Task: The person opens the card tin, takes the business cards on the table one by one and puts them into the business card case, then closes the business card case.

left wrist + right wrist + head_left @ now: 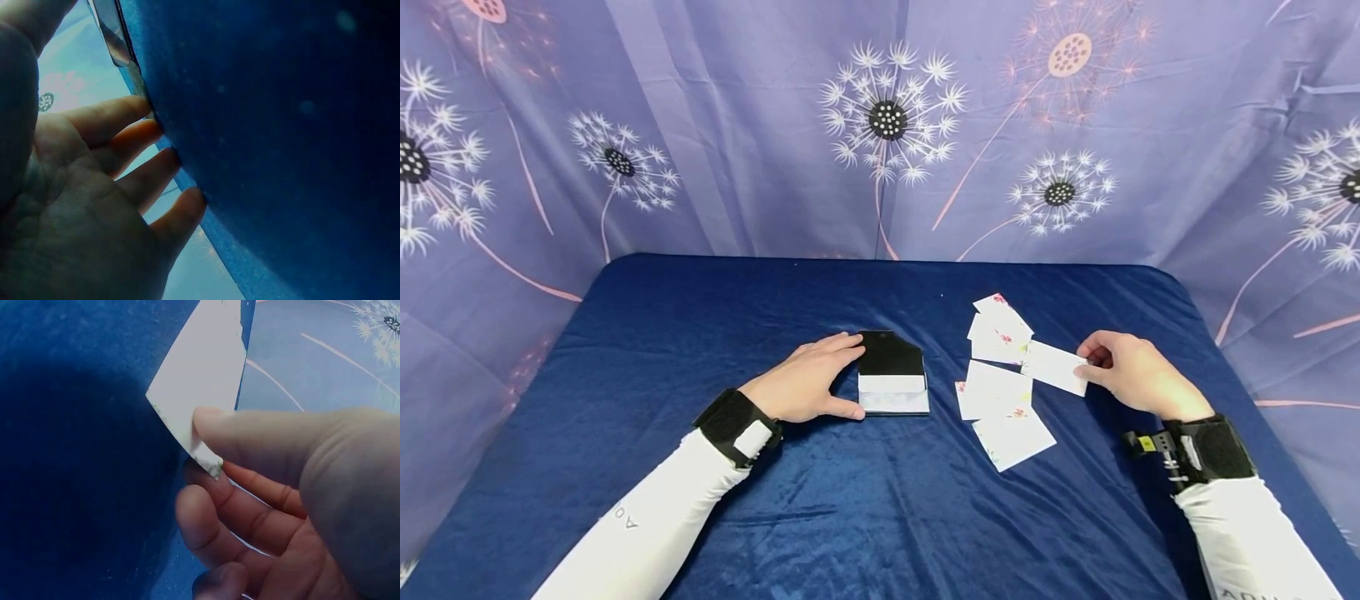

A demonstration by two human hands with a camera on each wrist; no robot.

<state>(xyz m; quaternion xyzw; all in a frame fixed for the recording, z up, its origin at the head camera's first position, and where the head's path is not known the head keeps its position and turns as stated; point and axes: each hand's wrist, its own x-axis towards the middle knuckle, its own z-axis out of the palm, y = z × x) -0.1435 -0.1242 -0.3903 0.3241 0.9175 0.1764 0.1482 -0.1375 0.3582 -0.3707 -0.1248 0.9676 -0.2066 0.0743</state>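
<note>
A small card case lies opened on the blue cloth, its black lid folded back and its lower part pale and shiny. My left hand rests along the case's left side, thumb by the near corner and fingers by the lid. In the left wrist view the fingers of that hand are spread and nearly straight. Between thumb and fingers my right hand pinches the corner of a white card, whose pinched end bends slightly in the right wrist view. The card's other end meets a fanned group of cards.
Nearer the front lies a second group of overlapping white cards with small flower prints. Dark blue velvety cloth covers the table. A purple curtain with dandelion prints hangs behind it and at both sides.
</note>
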